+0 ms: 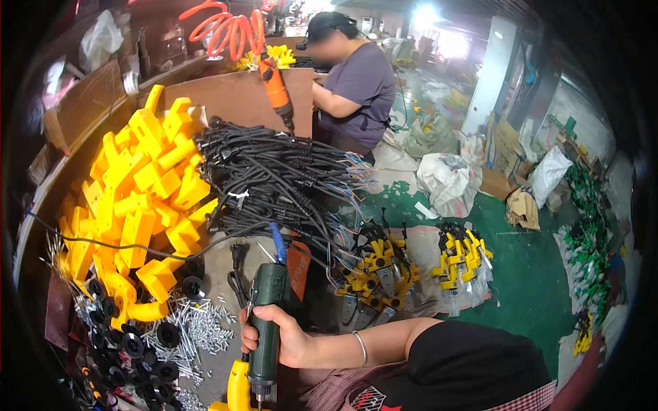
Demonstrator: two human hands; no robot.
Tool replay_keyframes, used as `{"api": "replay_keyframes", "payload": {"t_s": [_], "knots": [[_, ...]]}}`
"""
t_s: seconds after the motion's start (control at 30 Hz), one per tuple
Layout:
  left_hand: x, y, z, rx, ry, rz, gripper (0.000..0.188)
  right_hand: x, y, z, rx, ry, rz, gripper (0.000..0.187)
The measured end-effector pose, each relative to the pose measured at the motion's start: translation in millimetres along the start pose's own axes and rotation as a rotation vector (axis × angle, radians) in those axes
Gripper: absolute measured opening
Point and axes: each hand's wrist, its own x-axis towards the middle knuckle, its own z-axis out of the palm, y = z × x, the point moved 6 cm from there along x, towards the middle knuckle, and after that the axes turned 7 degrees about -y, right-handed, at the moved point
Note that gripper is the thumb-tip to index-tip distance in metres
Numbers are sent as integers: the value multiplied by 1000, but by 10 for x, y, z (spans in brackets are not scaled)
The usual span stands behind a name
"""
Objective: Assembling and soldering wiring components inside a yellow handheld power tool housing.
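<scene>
Along the left of the desk (pixel 221 268), glossy bright-yellow plastic housings (pixel 133 236) lie heaped above loose silver screws (pixel 205 325). To their right, a smooth yellow part (pixel 238 389), cropped by the lower edge, sits just beside the downturned tip of a dark green, barrel-shaped electric screwdriver (pixel 269 288) with a blue upper fitting; the right grip (pixel 284 337) wraps firmly round its body, while the left grip's state cannot be told.

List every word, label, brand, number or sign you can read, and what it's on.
No readable text to quote.
Black shirt: white-and-red print, no lettering I can make out.
Dark green power screwdriver: any marking too small.
White sack: too blurred.
</scene>
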Motion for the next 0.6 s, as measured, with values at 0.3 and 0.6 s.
{"api": "replay_keyframes", "payload": {"t_s": [0.3,0.6], "knots": [[77,104,-70,70,20,44,9,42,75,-35,52,-20,24,34],[103,-30,-79,-12,-5,49,8,20,62,13,44,-5,28,34]]}}
